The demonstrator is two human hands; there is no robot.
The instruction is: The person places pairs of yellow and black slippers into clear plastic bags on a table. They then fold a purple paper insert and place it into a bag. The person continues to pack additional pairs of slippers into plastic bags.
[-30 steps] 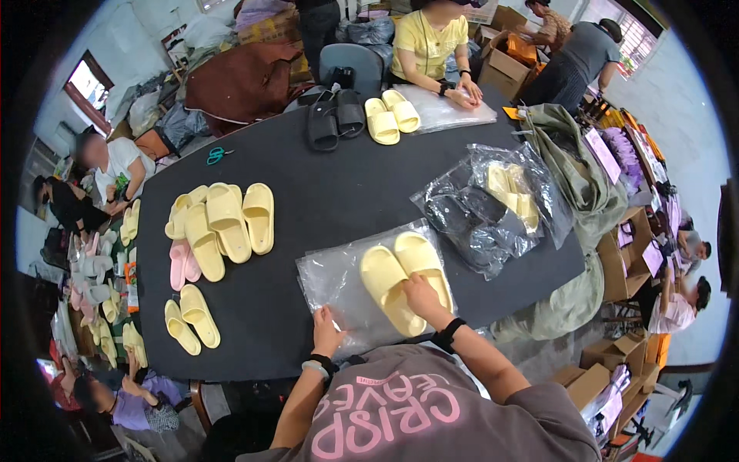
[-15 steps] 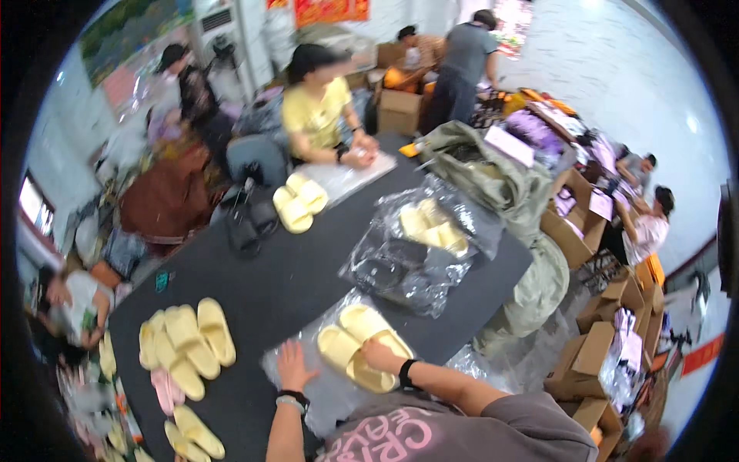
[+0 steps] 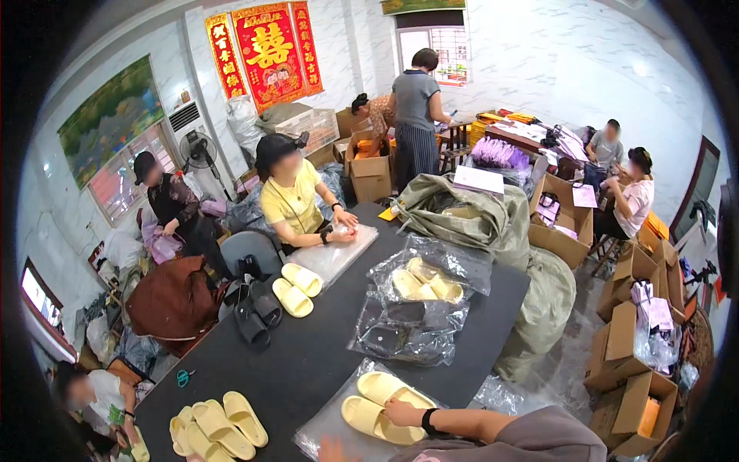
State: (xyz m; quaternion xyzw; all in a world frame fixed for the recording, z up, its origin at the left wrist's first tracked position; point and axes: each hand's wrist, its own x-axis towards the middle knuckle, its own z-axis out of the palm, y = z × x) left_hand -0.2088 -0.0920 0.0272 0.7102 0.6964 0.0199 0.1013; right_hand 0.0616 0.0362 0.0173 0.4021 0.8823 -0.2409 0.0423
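A pair of pale yellow slippers (image 3: pixel 375 420) lies side by side on a stack of clear plastic bags (image 3: pixel 323 422) at the table's near edge. My right hand (image 3: pixel 402 413) is closed at the strap of the nearer slipper, with its fingertips partly hidden. My left hand (image 3: pixel 332 449) is at the lower edge of the view by the bags, blurred and partly cut off; its fingers look apart and it holds nothing visible. Several more yellow slippers (image 3: pixel 218 431) lie in a group to the left on the black table (image 3: pixel 308 346).
Bagged yellow slippers (image 3: pixel 426 281) and bagged dark slippers (image 3: pixel 400 323) lie farther back. Black slippers (image 3: pixel 256 308), another yellow pair (image 3: pixel 297 290) and teal scissors (image 3: pixel 183 377) are on the left. Across the table, a person in yellow (image 3: pixel 296 196) handles plastic. Cardboard boxes (image 3: pixel 620 335) stand right.
The view has tilted up, so table things sit lower in the picture. My left hand, spread on the bags before, is now at the lower edge. My right hand stays at the slipper.
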